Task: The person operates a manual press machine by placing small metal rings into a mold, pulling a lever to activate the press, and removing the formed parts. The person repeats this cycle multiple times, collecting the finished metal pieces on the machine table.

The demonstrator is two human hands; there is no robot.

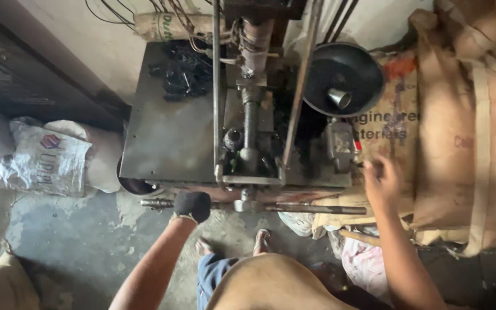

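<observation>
The gloved left hand (pixel 192 206) is clenched on the press bar (pixel 259 205), while the right hand (pixel 381 182), loose and empty, hovers beside the sack (pixel 466 143).

Black-gloved left hand (pixel 192 205), grey steel machine table (pixel 167 138), black funnel (pixel 343 77), brown sacks (pixel 466 132)

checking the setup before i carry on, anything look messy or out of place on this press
Loose black pieces lie heaped in a scatter on the machine's metal table, not in a container. The left hand grips the horizontal bar.
</observation>
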